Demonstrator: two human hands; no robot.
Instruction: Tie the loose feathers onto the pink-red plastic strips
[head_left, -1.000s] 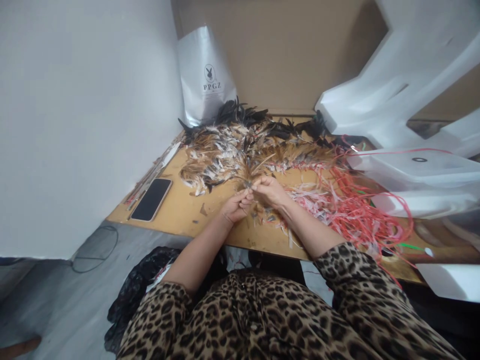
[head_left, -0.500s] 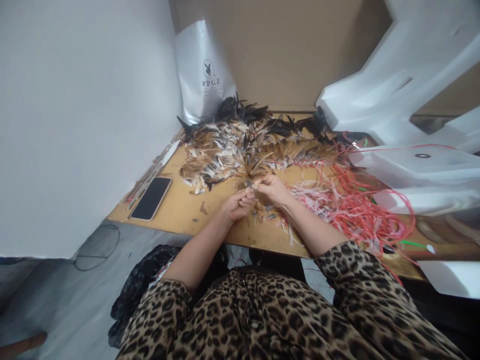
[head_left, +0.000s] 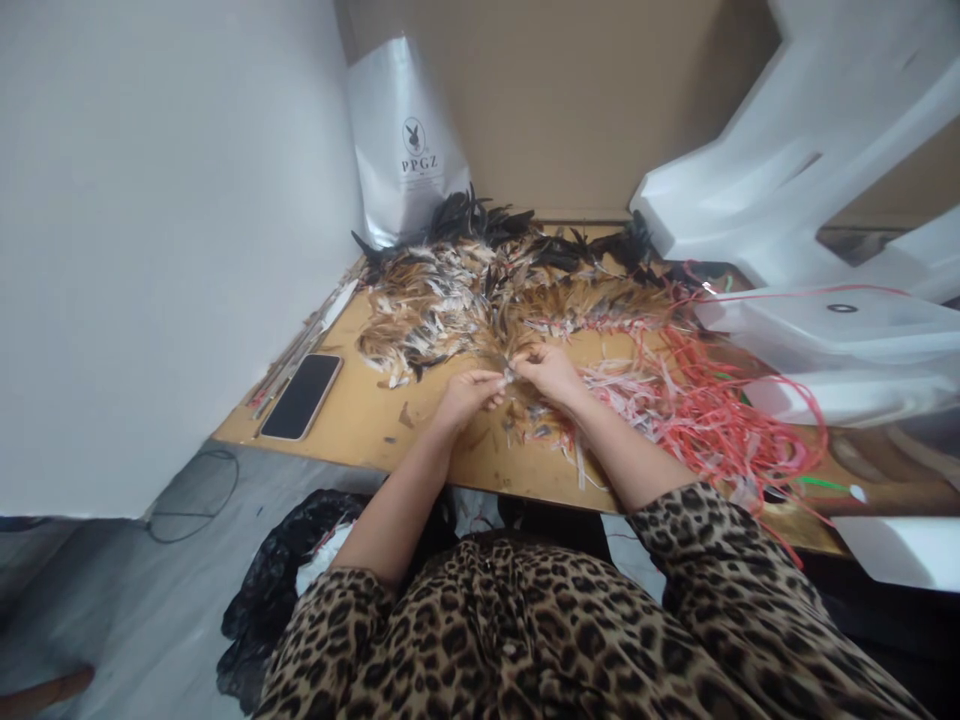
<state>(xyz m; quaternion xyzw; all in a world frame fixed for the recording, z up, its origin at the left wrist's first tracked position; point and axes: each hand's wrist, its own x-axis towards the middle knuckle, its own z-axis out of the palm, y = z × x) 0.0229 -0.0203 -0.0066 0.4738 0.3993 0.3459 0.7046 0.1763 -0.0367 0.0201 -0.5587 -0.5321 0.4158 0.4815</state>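
Close together over the wooden table, my left hand and my right hand are both closed in a pinch. Between the fingertips is a small brown feather, its pale, fluffy base near the left thumb; the exact grip is partly hidden. Just beyond the hands lies a heap of brown and white feathers, with black ones along its far side. A row of brown feathers stretches to the right. Beneath my right wrist are loose feather scraps.
A tangle of red and pink string covers the table's right side. White plastic containers stand beyond it. A phone lies at the left, and a silver bag stands at the back. Below is a black plastic bag.
My left hand has shifted slightly left and turned, its fingers now straighter. The right fingertips have moved a little, and the feather's tip no longer stands up as visibly above them.
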